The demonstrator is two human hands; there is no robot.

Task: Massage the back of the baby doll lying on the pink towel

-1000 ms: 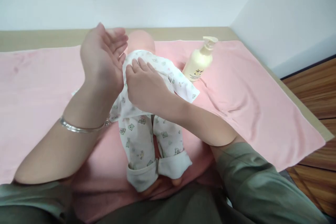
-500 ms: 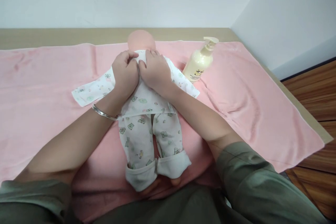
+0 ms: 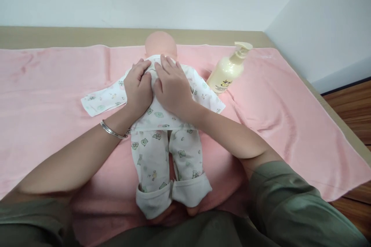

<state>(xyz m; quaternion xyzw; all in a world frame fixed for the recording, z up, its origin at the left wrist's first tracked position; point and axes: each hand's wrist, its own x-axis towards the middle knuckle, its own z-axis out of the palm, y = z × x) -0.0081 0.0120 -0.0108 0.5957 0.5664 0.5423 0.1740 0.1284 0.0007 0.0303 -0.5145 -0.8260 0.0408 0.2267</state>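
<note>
A baby doll lies on its front, its bald head away from me and its face hidden. It wears a white printed top with the sleeves spread, and matching trousers with the cuffs turned up. My left hand rests on the left of the doll's upper back, its fingers lying on the cloth and its thumb beside them. On the right of the upper back lies my right hand, fingers stretched toward the neck. Neither hand holds anything, and the two thumbs are close together.
A pale yellow pump bottle stands right of the doll, near its sleeve. Under everything spreads a pink blanket on a wooden table. A white wall rises behind, and brown wooden panels show at the far right.
The fingers of both hands have straightened from a curled pose and now lie flatter on the doll's back. The whole view has shifted slightly, with the bottle appearing further right.
</note>
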